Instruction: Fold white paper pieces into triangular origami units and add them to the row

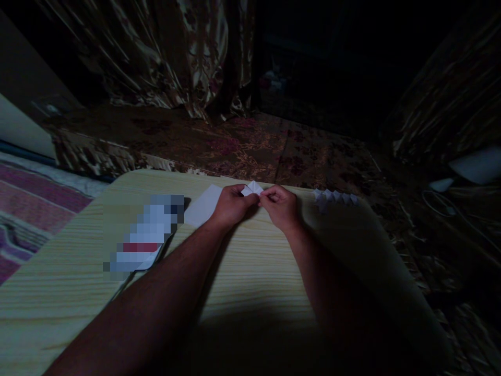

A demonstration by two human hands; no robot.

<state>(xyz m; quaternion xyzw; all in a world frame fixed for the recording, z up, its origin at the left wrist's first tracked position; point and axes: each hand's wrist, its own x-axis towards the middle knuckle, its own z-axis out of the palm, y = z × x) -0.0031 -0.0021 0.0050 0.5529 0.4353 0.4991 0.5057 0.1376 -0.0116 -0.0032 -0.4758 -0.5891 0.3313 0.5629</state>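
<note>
A small folded piece of white paper (253, 187) is pinched between my two hands near the far edge of the table. My left hand (234, 202) grips its left side, thumb on top. The fingers of my right hand (279, 204) are closed on its lower right corner, close to the left fingertips. Part of the paper is hidden by the fingers. Flat white paper (203, 206) lies just left of my left hand. Several small folded white paper pieces (335, 197) stand in a row to the right of my right hand.
The pale wood-grain table (250, 266) has rounded corners. A pixelated flat object (146, 235) lies on its left part. Beyond the table is a surface with patterned cloth (235, 143), below a patterned curtain (195, 57). A white cable (438, 203) hangs at the right. The room is dim.
</note>
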